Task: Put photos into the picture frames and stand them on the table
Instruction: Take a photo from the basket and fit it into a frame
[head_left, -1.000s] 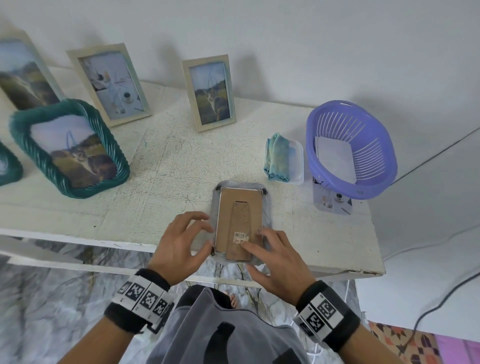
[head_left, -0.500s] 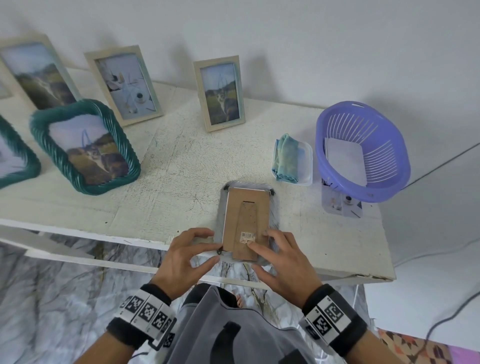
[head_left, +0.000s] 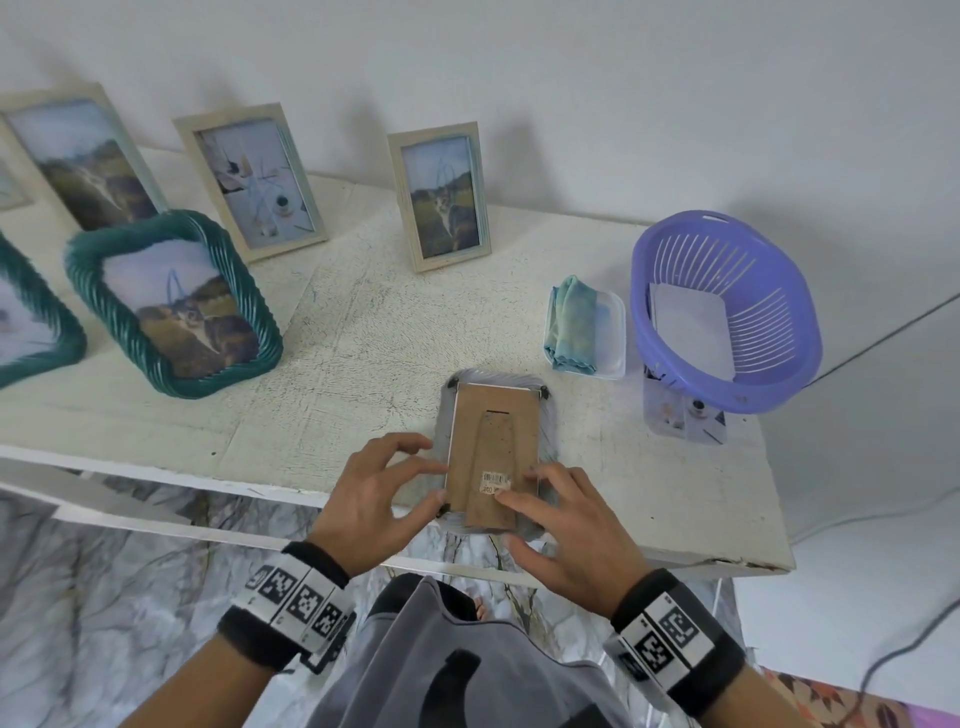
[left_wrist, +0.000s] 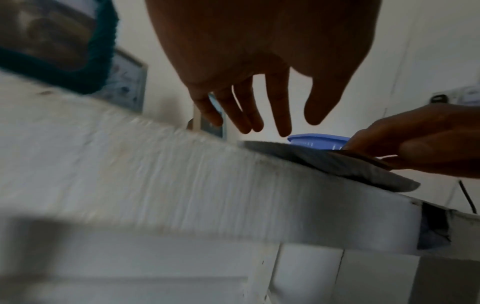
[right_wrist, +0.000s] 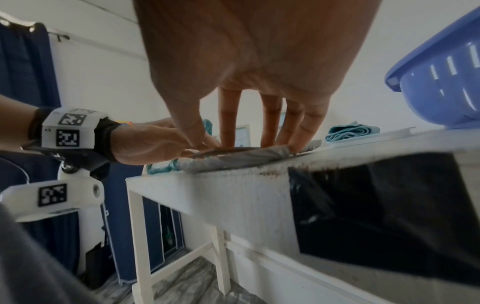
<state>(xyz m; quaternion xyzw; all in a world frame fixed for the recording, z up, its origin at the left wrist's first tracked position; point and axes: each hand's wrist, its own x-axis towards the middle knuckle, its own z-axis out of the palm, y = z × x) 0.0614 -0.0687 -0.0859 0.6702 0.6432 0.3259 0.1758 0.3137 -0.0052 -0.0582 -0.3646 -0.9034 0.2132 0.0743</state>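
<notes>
A grey picture frame (head_left: 496, 452) lies face down at the near edge of the white table (head_left: 332, 364), its lower end hanging a little over the edge. Its brown cardboard back faces up, with the easel stand folded flat down the middle and a small barcode sticker (head_left: 496, 480) near the bottom. Small dark clips sit at the two upper corners.

The left hand (head_left: 374, 501) rests at the frame's left side, fingers spread and gently bent, fingertips at the frame's left rim and the thumb at its lower left corner. In the left wrist view the fingers hang loose above the frame, gripping nothing. The right hand (head_left: 569, 535) lies over the lower right part of the back, fingers fairly straight and pressing down on the cardboard beside the sticker; the right wrist view shows the fingertips planted on the frame. Neither hand closes around anything.

Just behind and to the right a folded blue-green cloth (head_left: 576, 327) sits in a clear shallow tray (head_left: 613, 338), and beside that a purple slatted basket (head_left: 727, 306) holds a sheet of white paper. Further back three pale frames stand upright with photos, the nearest (head_left: 441, 197) showing a cat. To the left a teal ribbed frame (head_left: 171, 296) stands with another cat photo, and a second teal one shows at the picture's edge.
</notes>
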